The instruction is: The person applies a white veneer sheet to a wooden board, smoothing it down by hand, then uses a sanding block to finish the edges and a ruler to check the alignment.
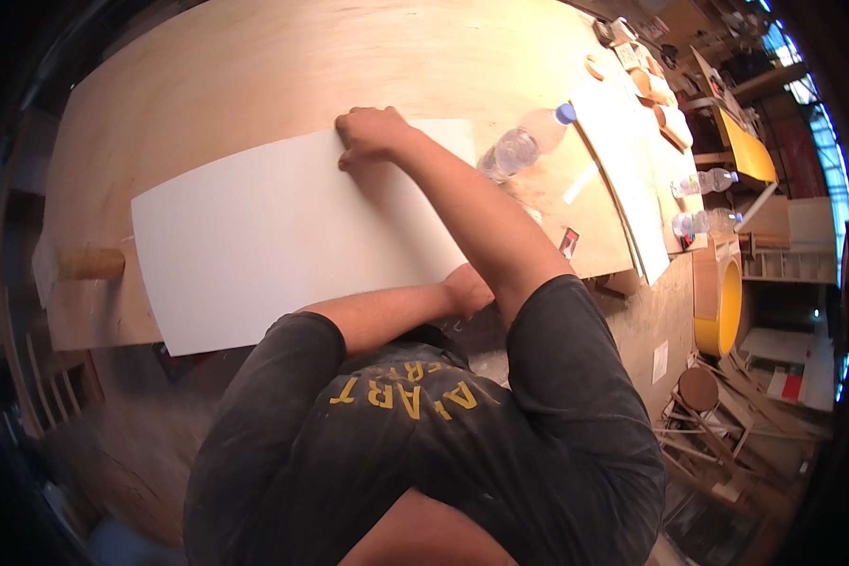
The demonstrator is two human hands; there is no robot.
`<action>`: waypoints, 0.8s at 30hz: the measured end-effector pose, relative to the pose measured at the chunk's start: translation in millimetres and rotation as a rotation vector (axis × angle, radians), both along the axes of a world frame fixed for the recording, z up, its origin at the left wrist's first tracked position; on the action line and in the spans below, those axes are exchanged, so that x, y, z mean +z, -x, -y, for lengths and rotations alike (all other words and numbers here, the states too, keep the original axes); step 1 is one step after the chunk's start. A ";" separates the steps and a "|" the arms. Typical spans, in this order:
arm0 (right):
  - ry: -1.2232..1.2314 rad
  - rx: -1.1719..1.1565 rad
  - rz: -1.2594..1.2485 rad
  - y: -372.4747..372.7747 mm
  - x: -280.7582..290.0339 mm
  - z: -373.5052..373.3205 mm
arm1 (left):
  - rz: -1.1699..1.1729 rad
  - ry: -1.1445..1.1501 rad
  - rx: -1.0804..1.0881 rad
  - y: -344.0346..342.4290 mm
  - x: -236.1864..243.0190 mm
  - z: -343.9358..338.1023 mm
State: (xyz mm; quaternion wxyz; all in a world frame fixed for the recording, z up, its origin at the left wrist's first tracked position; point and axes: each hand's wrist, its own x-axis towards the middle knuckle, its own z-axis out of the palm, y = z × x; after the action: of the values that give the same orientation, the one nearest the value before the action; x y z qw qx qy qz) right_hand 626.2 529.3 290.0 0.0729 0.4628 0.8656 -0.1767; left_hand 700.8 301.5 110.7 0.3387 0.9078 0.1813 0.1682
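Note:
A large white sheet (245,226) lies on the pale wooden table (208,85), its near edge reaching the table's front. My right arm stretches across the sheet, and my right hand (375,137) is at its far edge, fingers bent and closed over that edge, thumb on the white side. Bent in front of my body is my left arm, with my left hand (468,290) at the sheet's near right corner. The fingers of that hand are mostly hidden. Just right of my right forearm a clear plastic bottle (514,156) with a blue cap lies on the table.
A wooden cylinder (90,264) lies at the table's left end. White panels (623,170) rest along the right side, with cups (672,125) and more bottles (707,182) beyond. A small red-and-black packet (568,242) sits near the front edge. Wooden frames and scraps (717,415) crowd the floor at right.

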 end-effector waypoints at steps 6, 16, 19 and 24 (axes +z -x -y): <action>-0.042 -0.087 0.001 -16.7 -16.5 -5.4 | -0.047 -0.500 -0.107 67.2 32.5 7.7; -0.008 -0.055 0.091 -4.4 -10.8 -6.6 | -0.091 -0.354 0.318 310.6 35.5 69.1; -0.012 -0.079 0.078 -2.1 -18.2 -7.0 | -0.093 -0.389 0.462 321.7 30.4 91.0; -0.008 -0.074 0.119 1.0 -23.2 -9.9 | -0.040 -0.482 0.571 320.2 12.6 103.4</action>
State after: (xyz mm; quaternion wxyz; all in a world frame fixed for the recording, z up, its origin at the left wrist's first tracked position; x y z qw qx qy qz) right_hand 625.2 539.2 266.8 0.1158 0.5045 0.8427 -0.1479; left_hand 380.6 198.1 123.4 0.0510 0.8775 0.3890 0.2759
